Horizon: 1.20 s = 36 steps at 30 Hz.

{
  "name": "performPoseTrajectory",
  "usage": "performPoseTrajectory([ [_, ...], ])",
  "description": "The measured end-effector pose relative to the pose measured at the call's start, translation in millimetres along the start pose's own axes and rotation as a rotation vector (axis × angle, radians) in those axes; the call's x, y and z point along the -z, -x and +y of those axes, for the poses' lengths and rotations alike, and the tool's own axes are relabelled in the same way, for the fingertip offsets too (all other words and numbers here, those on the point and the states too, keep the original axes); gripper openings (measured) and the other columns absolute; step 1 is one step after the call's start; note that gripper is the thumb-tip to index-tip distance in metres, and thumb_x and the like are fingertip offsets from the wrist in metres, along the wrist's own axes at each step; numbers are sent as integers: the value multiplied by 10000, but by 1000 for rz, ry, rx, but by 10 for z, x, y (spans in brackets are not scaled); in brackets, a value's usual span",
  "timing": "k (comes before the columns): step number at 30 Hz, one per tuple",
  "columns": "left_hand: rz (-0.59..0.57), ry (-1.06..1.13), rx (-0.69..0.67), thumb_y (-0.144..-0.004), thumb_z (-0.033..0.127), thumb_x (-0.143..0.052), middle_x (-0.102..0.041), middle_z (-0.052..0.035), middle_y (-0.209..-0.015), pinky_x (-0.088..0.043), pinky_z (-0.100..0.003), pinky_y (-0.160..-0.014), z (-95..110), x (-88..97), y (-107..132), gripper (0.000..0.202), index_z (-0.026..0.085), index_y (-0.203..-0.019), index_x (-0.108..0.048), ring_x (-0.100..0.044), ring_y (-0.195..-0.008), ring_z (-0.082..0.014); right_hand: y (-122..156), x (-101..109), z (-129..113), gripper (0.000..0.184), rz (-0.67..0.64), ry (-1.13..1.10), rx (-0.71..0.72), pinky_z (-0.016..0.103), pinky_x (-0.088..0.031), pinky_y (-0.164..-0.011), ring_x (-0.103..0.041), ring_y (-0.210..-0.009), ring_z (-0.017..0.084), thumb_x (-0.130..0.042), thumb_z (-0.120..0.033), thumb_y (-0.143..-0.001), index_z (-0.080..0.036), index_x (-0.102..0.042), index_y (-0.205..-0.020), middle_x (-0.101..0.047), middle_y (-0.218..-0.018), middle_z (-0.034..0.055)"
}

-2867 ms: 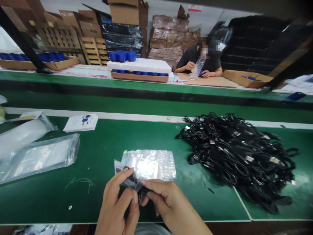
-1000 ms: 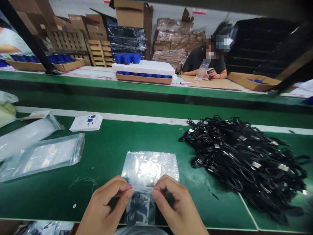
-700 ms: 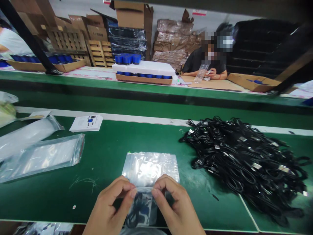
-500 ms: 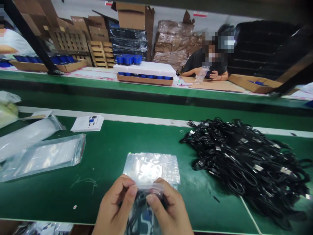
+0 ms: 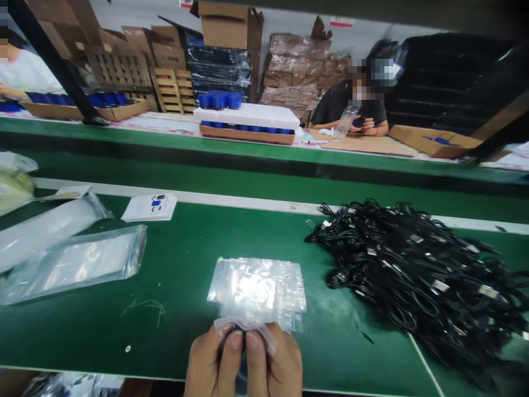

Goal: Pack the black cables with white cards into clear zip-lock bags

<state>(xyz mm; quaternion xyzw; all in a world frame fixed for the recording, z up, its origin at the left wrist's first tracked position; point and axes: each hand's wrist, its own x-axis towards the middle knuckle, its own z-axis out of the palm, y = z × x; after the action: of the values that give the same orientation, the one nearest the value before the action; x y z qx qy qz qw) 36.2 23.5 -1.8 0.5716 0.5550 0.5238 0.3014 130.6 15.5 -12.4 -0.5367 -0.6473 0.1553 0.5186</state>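
At the bottom middle, my left hand (image 5: 210, 358) and my right hand (image 5: 276, 358) are pressed side by side, closed on one small clear plastic bag (image 5: 234, 321). Both thumbs press near its top edge, and the film flares out above them. Something dark shows inside the bag between the thumbs; most of it is hidden by my hands. Just beyond my fingers lies a stack of flat clear bags (image 5: 252, 281) on the green table. A large heap of black USB cables (image 5: 405, 270) spreads to the right of it.
Large plastic packs (image 5: 82, 259) and printed leaflets (image 5: 149, 207) lie at the left. Across a raised green ledge (image 5: 165, 143), a co-worker (image 5: 343, 107) handles a dark item beside a clear bottle (image 5: 344, 124). Blue cups (image 5: 219, 100) stand on a white slab (image 5: 252, 116).
My hands have drawn together and lower, thumbs now side by side on the bag. The bag's body, visible before with a dark cable inside, is now mostly covered.
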Motion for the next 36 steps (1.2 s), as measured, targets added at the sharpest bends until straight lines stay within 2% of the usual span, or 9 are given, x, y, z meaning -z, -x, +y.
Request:
performPoseTrajectory([
  [3, -132, -90, -107, -944, 357, -425, -697, 45, -630, -482, -143, -516, -28, 72, -67, 293, 249, -777, -640, -628, -503, -92, -92, 22, 33, 226, -75, -99, -45, 246, -395, -502, -532, -476, 137, -446, -228, -932, -221, -587, -755, -594, -569, -6],
  [6, -294, -111, -90, -907, 265, -488, -700, 29, -743, -515, -146, -636, -23, 171, -155, 152, 239, -858, -629, -672, -652, -107, -206, 106, 76, 117, -142, -291, -180, 219, -421, -537, -556, -571, 129, -489, -232, -907, -220, -584, -840, -586, -684, -12],
  [10, -292, 19, 25, -861, 258, -576, -651, 38, -799, -507, -123, -644, 16, 225, -223, 66, 256, -892, -634, -651, -700, -93, -324, 227, 98, 127, -204, -412, -208, 203, -416, -572, -544, -617, 115, -543, -200, -872, -211, -589, -754, -552, -701, -22],
  [14, -283, 90, 93, -855, 250, -583, -612, 40, -754, -485, -129, -609, 42, 213, -228, 99, 246, -780, -648, -613, -664, -88, -352, 256, 71, 120, -221, -429, -215, 204, -416, -590, -545, -637, 117, -548, -178, -859, -205, -611, -760, -568, -699, -16],
  [18, -348, 34, 26, -850, 219, -590, -604, 34, -713, -469, -145, -558, 34, 228, -231, 99, 222, -766, -643, -592, -610, -88, -341, 239, 49, 131, -224, -430, -218, 210, -411, -583, -540, -630, 120, -555, -174, -847, -196, -602, -726, -560, -681, -13],
  [21, -347, -12, -28, -850, 206, -592, -589, 39, -677, -464, -142, -552, 35, 262, -247, 111, 217, -749, -636, -584, -593, -84, -347, 253, 53, 138, -242, -429, -221, 215, -418, -584, -549, -631, 126, -546, -179, -848, -192, -603, -723, -564, -680, -8],
  [26, -373, -65, -7, -868, 238, -568, -591, 31, -671, -470, -133, -550, 51, 336, -314, 166, 215, -724, -645, -596, -599, -89, -410, 364, 83, 158, -338, -365, -282, 225, -438, -622, -569, -666, 140, -528, -213, -880, -191, -603, -743, -590, -709, 5],
  [32, -294, -107, 24, -820, 238, -620, -619, 35, -635, -454, -125, -542, -12, 367, -300, 162, 233, -682, -706, -591, -566, -87, -422, 412, 98, 185, -289, -350, -250, 219, -429, -602, -558, -636, 132, -556, -209, -873, -191, -605, -696, -580, -673, -6],
  [36, -270, -8, 175, -836, 306, -596, -598, 26, -673, -450, -140, -541, -24, 354, -267, 179, 226, -710, -695, -581, -597, -97, -380, 368, 66, 162, -248, -450, -279, 212, -428, -602, -586, -627, 127, -611, -204, -840, -208, -658, -685, -623, -666, -11],
])
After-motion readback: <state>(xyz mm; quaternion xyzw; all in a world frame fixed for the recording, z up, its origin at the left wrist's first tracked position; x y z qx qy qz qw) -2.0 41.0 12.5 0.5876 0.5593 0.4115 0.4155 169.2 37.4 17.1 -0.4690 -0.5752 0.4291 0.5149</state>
